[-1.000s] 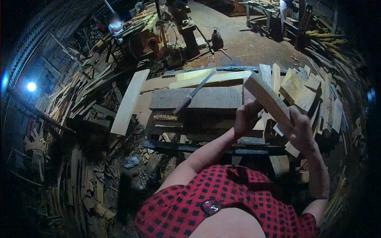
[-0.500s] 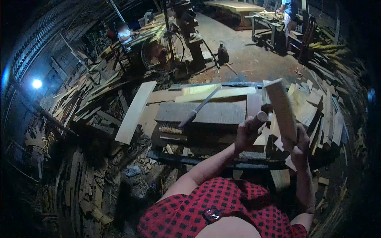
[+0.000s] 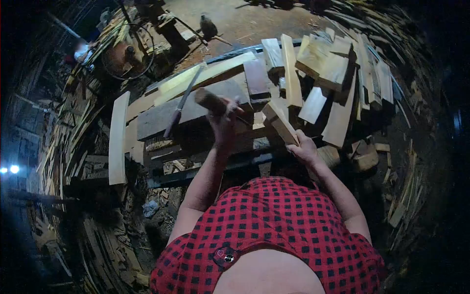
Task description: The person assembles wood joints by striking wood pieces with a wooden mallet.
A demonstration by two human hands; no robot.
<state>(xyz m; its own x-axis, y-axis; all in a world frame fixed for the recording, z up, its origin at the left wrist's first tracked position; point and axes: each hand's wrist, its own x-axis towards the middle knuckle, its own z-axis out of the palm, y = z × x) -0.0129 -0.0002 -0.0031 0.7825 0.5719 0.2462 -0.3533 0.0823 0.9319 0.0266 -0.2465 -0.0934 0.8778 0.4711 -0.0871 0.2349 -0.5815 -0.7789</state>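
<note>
My left hand point(image 3: 224, 120) is closed around a thick round wooden piece point(image 3: 209, 100), whose blunt end sticks out to the left. The rest of that piece is hidden by my fingers. My right hand point(image 3: 306, 149) grips the near end of a short wooden block point(image 3: 280, 122), held tilted above the bench's front side. A long tool with a narrow blade and a dark handle point(image 3: 172, 122) lies across the thick grey plank point(image 3: 152, 122), left of my left hand.
Cut blocks and boards point(image 3: 320, 59) are piled on the right. A long pale board point(image 3: 119, 139) juts out at the left of the bench. Scrap strips point(image 3: 100, 245) cover the ground. A round fan point(image 3: 128, 51) and a person point(image 3: 82, 51) are at the far left.
My view has turned to the right and downward. Both hands have drawn lower relative to the bench, and the block in my right hand has come down from upright to tilted left.
</note>
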